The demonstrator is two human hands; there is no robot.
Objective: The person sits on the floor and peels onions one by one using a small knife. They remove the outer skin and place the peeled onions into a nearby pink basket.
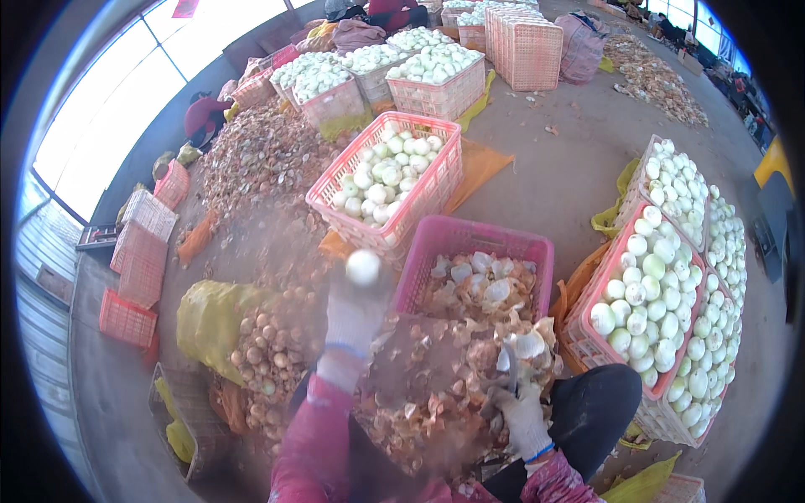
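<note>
My left hand [357, 308], in a white knit glove and blurred, is stretched forward with a peeled white onion [363, 268] at its fingertips. Beyond it stands a pink plastic crate [445, 182] partly filled with peeled onions [383, 173]. My right hand [521, 409], gloved too, is low at the right, closed around a knife with a curved blade [510, 368]. It is above a heap of onion skins [434, 402]. A magenta crate [546, 270] holding skins is just past the heap. Unpeeled onions [277, 352] spill from a yellow mesh sack [210, 320] at the left.
Full crates of peeled onions [651, 295] stand close on my right. More full crates [434, 82] and stacked empty crates [525, 50] are farther ahead. Empty crates [129, 314] line the left side. A person [204, 119] bends beside a skin pile [258, 151] at the far left.
</note>
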